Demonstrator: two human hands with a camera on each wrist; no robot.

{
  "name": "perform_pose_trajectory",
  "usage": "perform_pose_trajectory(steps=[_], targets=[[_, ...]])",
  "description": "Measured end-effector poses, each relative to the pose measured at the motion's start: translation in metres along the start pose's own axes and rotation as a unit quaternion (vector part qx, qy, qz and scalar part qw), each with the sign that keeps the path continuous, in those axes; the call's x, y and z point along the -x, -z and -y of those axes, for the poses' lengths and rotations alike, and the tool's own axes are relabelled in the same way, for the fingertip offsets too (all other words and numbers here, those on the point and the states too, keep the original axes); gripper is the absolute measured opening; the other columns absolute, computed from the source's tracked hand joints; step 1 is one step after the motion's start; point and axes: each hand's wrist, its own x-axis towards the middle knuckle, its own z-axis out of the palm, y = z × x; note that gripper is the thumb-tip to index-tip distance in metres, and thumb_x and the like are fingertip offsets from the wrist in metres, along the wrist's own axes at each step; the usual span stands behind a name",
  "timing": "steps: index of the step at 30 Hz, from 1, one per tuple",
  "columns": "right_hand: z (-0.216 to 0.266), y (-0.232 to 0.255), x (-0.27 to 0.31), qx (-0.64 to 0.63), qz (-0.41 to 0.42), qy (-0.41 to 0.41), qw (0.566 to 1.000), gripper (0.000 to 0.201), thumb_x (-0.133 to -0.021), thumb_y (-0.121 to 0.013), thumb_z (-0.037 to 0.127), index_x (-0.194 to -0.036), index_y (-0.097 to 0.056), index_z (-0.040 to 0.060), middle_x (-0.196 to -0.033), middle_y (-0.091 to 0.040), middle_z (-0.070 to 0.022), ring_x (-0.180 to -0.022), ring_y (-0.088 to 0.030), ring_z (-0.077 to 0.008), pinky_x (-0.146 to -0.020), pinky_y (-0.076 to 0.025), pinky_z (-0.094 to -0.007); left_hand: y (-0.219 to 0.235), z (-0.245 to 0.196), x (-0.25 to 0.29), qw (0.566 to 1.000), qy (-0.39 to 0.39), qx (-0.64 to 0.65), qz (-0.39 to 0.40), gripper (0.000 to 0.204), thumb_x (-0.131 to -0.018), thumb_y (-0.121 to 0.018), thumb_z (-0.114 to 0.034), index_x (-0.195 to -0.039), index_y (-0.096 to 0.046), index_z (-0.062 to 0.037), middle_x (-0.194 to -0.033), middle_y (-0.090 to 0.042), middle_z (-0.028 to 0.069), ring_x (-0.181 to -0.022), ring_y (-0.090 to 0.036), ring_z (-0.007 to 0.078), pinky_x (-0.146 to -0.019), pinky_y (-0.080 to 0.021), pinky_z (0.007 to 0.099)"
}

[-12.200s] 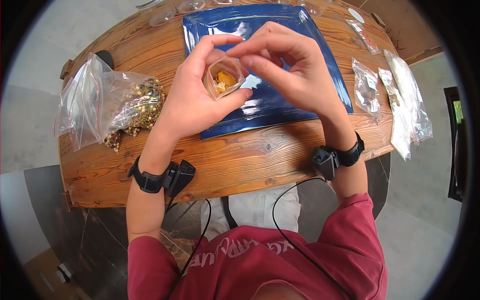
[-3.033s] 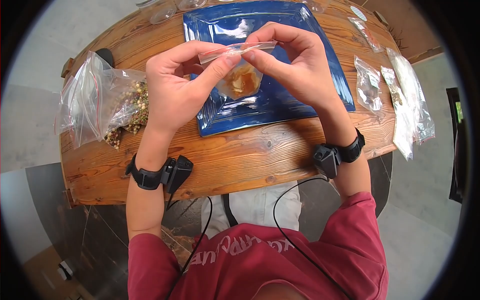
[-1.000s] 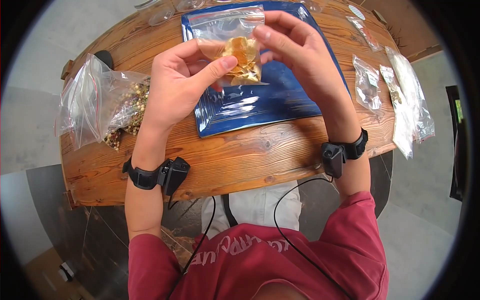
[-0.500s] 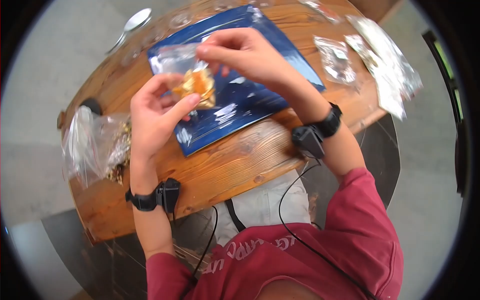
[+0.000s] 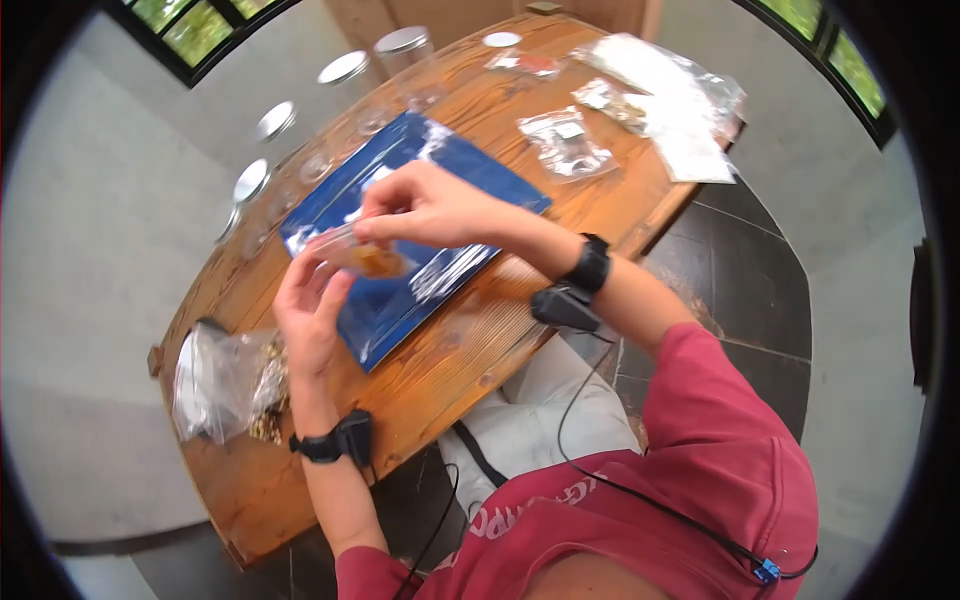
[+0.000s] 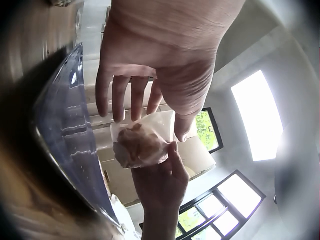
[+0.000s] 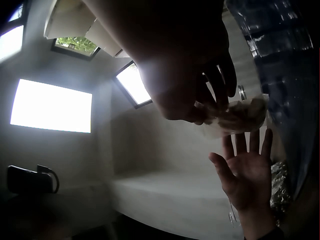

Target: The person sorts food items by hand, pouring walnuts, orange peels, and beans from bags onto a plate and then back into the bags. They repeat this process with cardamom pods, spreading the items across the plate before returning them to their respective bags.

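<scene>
My right hand (image 5: 428, 206) pinches the edge of a small clear zip bag (image 5: 378, 262) between thumb and fingers. Thin yellow-orange dried pieces sit inside the bag (image 6: 142, 142). Just beside it my left hand (image 5: 309, 320) is spread, its fingers straight, with the fingertips right at the bag. In the right wrist view, the palm of the left hand (image 7: 248, 175) faces up below the bag, thumb held apart. Both hands are over the near left part of a square blue plate (image 5: 485, 185).
Left on the wooden table (image 5: 425, 400) lies a clear bag of mixed peppercorn-like grains (image 5: 268, 395). Several glass jars with silvery lids (image 5: 403, 40) line the far edge. At the right are a small clear bag (image 5: 568, 145) and white packets (image 5: 685, 135).
The bag was opened toward the camera, then held flat at its zip strip by both hands. Since then the left fingers have straightened off it, and the head view has swung round.
</scene>
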Motion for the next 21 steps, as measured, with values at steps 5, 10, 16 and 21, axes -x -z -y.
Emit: perform_pose_trajectory(steps=[5,10,16,21], targets=[[0.009,-0.013,0.02,-0.012,0.044,-0.013,0.999,0.018,-0.096,-0.074,0.018,-0.094,-0.073,-0.0007,-0.084,-0.07,-0.0005,-0.079,-0.062,-0.0053,-0.073,-0.051,-0.0228,-0.01,0.004,0.006,0.999,-0.035,-0.016,-0.007,0.02,-0.094,-0.073,0.0,-0.113,-0.072,0.006,-0.103,-0.074,0.0098,-0.096,-0.069,0.0152,-0.087,-0.055,0.0289],[0.007,-0.021,0.031,0.009,-0.008,-0.017,1.0,0.017,-0.097,-0.073,0.018,-0.095,-0.073,0.0011,-0.087,-0.07,0.0015,-0.081,-0.063,-0.0044,-0.075,-0.052,-0.0228,-0.016,0.007,0.006,0.998,-0.061,0.011,-0.016,0.012,-0.094,-0.073,0.001,-0.105,-0.075,0.0045,-0.099,-0.076,0.0091,-0.091,-0.07,0.0131,-0.083,-0.056,0.0266],[0.001,-0.023,0.033,0.026,-0.035,-0.012,0.999,0.017,-0.095,-0.074,0.018,-0.096,-0.073,0.0015,-0.089,-0.07,0.0013,-0.081,-0.063,-0.0055,-0.075,-0.052,-0.0235,-0.018,0.003,0.008,0.997,-0.05,-0.064,-0.001,0.01,-0.094,-0.074,0.0,-0.103,-0.075,0.0022,-0.1,-0.076,0.008,-0.092,-0.069,0.0128,-0.083,-0.055,0.0268],[-0.001,-0.026,0.038,0.067,-0.064,0.011,0.996,0.017,-0.092,-0.075,0.019,-0.094,-0.073,0.002,-0.085,-0.072,-0.0011,-0.082,-0.063,-0.0066,-0.075,-0.052,-0.0258,-0.015,0.006,0.008,0.993,-0.038,-0.11,-0.011,0.009,-0.093,-0.076,-0.004,-0.098,-0.075,0.0032,-0.092,-0.076,0.0046,-0.084,-0.069,0.009,-0.077,-0.055,0.0232]])
